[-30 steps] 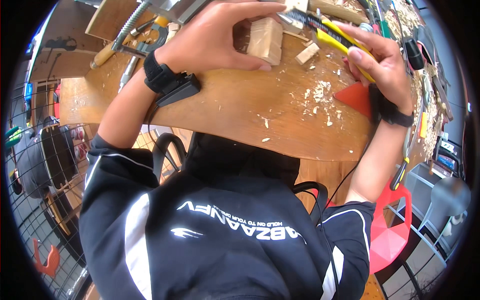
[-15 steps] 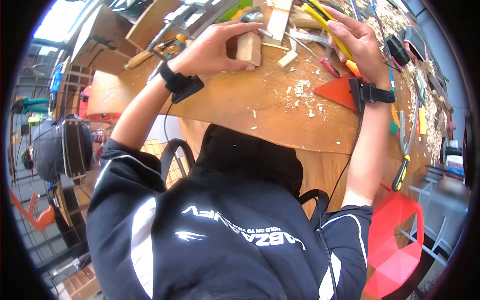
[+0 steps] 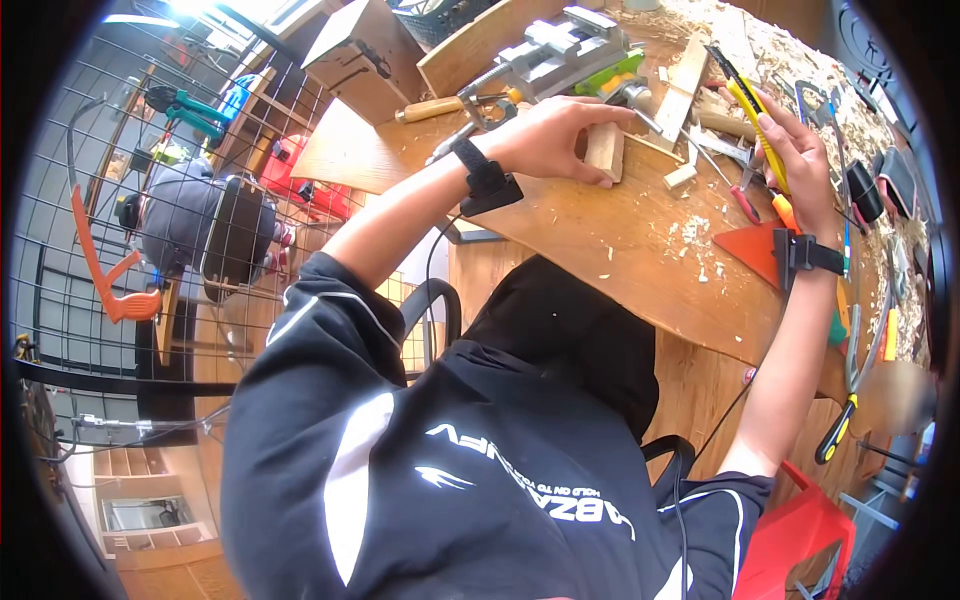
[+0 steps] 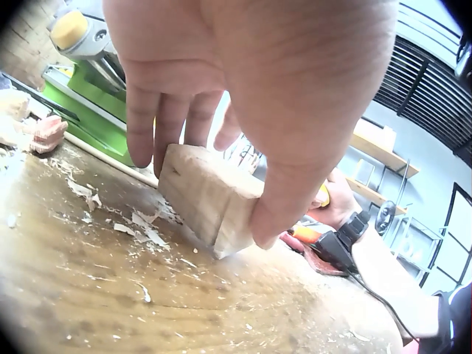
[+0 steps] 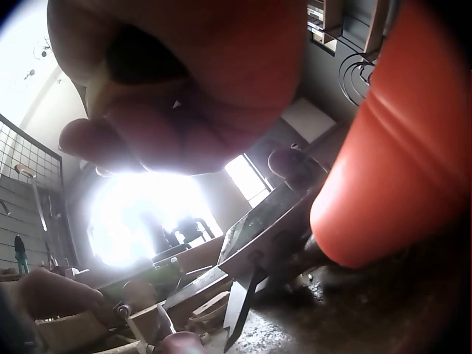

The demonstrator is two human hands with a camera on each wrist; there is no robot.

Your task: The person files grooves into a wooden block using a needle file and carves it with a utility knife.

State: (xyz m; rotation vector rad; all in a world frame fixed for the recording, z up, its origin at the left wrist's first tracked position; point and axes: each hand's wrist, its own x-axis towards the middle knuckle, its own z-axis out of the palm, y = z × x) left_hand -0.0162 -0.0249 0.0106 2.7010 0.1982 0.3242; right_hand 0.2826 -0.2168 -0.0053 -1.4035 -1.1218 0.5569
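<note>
Fingers (image 4: pixel 172 122) of left hand (image 3: pixel 540 138) grip wood block (image 3: pixel 604 150); right fingers (image 3: pixel 785 143) curl round yellow knife (image 3: pixel 743 94), handle partly hidden.

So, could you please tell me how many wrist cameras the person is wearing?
2: the left-wrist camera and the right-wrist camera, each on a black strap.

Wooden block (image 4: pixel 210 195) held on tabletop (image 4: pixel 199 310) between thumb and fingers of left hand (image 4: pixel 247 81). Shavings (image 4: pixel 144 225) scattered below fingertips; green metal part (image 4: pixel 92 114) seen behind fingers, right hand (image 4: pixel 338 200) partly hidden beyond thumb.
</note>
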